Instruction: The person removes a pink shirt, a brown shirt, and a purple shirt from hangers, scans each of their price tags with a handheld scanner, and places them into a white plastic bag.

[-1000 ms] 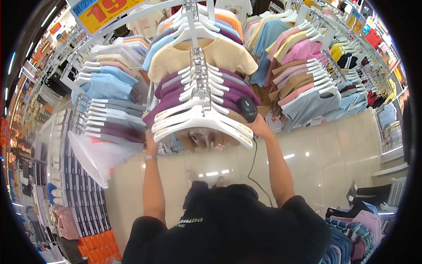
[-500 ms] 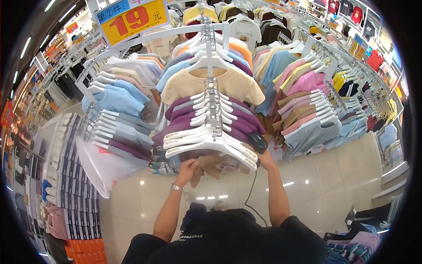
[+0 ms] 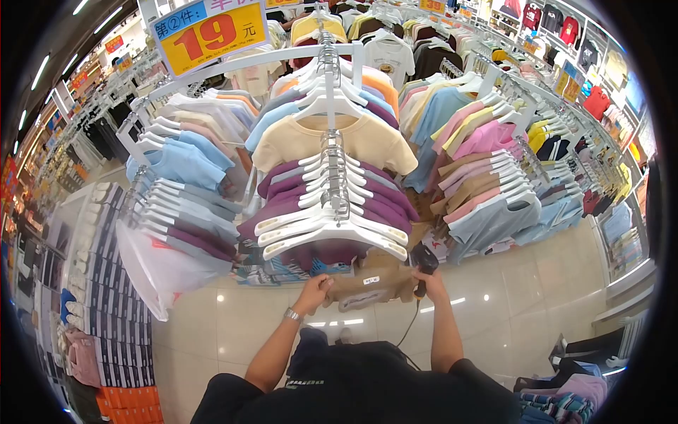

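Below the rack's white hangers, your left hand grips the left edge of a tan shirt, fingers closed on the fabric. Your right hand is wrapped round a black scanner w/ cord hanging down, right at the shirt's right edge. Small white tag shows on the shirt front. Purple tees hang just above; yellow 19 price sign up top left.

We see a bright, evenly lit shop under ceiling strip lights, their glare reflected on the glossy floor, with strong fisheye bending, black corners and softer, blurrier detail toward the rim.
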{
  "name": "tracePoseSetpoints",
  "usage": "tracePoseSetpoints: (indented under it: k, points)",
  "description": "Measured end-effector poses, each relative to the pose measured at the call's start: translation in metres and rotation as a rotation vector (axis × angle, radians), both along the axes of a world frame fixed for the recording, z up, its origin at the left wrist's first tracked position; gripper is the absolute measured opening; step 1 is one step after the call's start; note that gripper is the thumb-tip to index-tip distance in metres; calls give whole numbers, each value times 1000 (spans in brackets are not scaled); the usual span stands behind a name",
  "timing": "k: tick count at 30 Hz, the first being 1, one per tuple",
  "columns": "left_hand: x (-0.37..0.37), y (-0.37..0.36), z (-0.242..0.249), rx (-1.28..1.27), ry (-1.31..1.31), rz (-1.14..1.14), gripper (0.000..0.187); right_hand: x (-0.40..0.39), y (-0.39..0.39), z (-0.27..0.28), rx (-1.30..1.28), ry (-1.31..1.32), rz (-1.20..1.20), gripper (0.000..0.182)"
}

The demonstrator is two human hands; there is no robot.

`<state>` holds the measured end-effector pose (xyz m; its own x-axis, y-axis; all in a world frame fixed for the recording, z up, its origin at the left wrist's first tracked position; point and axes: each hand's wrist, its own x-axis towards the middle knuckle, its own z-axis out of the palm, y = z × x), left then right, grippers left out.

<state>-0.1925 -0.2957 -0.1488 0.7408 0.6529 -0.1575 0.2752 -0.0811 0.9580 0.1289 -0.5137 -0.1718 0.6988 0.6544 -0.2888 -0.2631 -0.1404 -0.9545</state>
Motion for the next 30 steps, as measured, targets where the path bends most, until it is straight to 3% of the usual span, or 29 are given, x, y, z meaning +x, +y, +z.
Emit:
tracePoseSetpoints:
  k: [2, 8, 11, 17, 20, 23, 26, 27, 30]
  points:
    - [-5, -1, -18, 80, 50, -49, 27, -10, -15, 7, -54, -2, 81, 28]
    - [-25, -6, 0, 14, 142, -238, 36, -30, -39, 16, -162, -47, 353, 27]
    - [-38, 4, 6, 167, 231, -297, 39, -33, -39, 21, -164, -94, 468, 26]
    - [-61, 14, 57, 28, 377, -348, 43, -37, -28, 57, -158, -104, 626, 30]
    - [-80, 23, 71, -24, 451, -521, 46, -38, -25, 88, -129, -100, 736, 36]
    - [-98, 25, 130, -192, 300, -598, 42, -41, -30, 137, 6, -19, 809, 44]
    - [-131, 47, 116, -229, -448, -515, 38, -38, -29, 178, 287, 57, 766, 59]
    - [-124, 43, 107, -484, -635, -445, 40, -49, -21, 205, 395, 83, 660, 61]
    - [-79, 11, 92, -1144, -1057, -244, 47, -60, 6, 232, 380, 82, 523, 59]
